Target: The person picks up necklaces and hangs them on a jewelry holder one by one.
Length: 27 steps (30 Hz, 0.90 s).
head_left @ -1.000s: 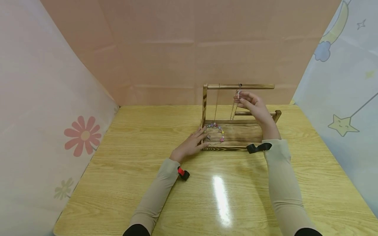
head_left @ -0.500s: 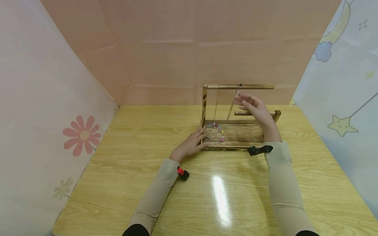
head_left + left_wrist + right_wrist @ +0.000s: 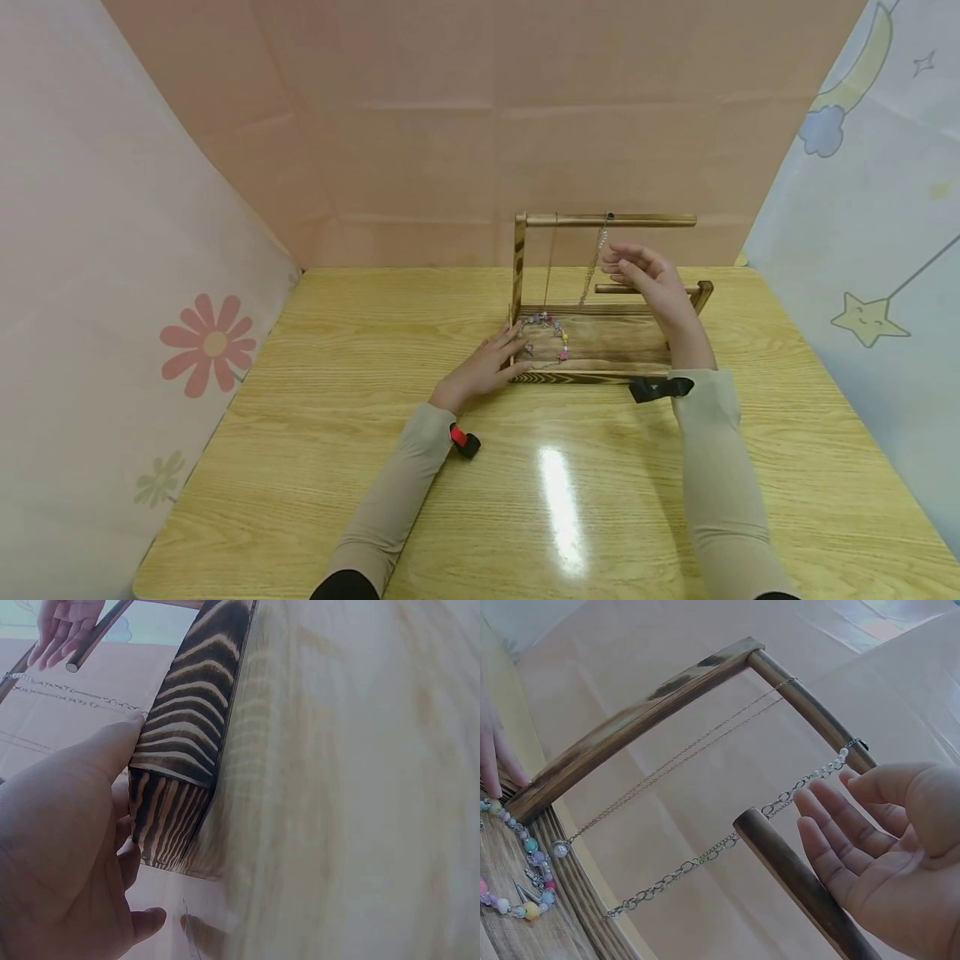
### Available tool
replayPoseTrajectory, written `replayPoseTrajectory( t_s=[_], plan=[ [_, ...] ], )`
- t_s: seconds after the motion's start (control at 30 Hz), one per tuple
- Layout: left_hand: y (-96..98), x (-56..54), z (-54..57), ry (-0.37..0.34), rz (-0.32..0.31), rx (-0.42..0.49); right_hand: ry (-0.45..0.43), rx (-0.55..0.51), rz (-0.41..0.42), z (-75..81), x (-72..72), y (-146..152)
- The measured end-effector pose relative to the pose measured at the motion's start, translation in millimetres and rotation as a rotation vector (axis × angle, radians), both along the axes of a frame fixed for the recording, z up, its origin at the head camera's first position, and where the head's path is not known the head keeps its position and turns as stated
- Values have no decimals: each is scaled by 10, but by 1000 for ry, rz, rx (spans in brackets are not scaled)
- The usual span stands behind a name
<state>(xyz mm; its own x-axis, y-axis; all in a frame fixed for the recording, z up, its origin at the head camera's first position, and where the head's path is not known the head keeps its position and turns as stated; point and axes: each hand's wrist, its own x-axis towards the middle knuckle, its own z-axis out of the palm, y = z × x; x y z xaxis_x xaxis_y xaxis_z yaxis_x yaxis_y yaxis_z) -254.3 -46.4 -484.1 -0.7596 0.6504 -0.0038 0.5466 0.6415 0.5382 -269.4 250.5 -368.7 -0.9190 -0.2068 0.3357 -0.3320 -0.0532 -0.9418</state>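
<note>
A wooden jewelry stand (image 3: 607, 377) stands on the table, with a tall upper bar and a shorter lower bar. My left hand (image 3: 483, 365) holds its left front corner; in the left wrist view the thumb lies over the dark-grained edge and the fingers bend against the end. A chain necklace with clear beads (image 3: 664, 881) hangs from the upper bar. My right hand (image 3: 647, 279) is just right of it, fingers loosely bent and nothing in them. Left of that chain hangs a thin necklace (image 3: 660, 771) with a round pendant. A colourful beaded bracelet (image 3: 564, 337) lies on the base.
The short lower bar (image 3: 795, 881) passes close beside the right hand's fingers. A peach backdrop (image 3: 420, 167) rises behind the table (image 3: 360, 333), with patterned sheets on both sides. Black straps hang from both sleeves.
My right hand has let go of the beaded chain and drawn slightly right and down. The chain now hangs by itself from the upper bar. My left hand stays put.
</note>
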Motion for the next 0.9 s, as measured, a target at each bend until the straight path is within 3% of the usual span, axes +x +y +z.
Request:
replayPoseTrajectory(
  t_s=[0.37, 0.63, 0.9],
  plan=[
    [5, 4, 8, 3, 1, -9, 34, -44, -18, -50, 32, -7],
    [7, 4, -6, -5, 9, -8, 13, -66, -13, -99, 67, -1],
    [5, 0, -12, -9, 10, -6, 12, -41, -3, -175, 101, 2]
  ],
)
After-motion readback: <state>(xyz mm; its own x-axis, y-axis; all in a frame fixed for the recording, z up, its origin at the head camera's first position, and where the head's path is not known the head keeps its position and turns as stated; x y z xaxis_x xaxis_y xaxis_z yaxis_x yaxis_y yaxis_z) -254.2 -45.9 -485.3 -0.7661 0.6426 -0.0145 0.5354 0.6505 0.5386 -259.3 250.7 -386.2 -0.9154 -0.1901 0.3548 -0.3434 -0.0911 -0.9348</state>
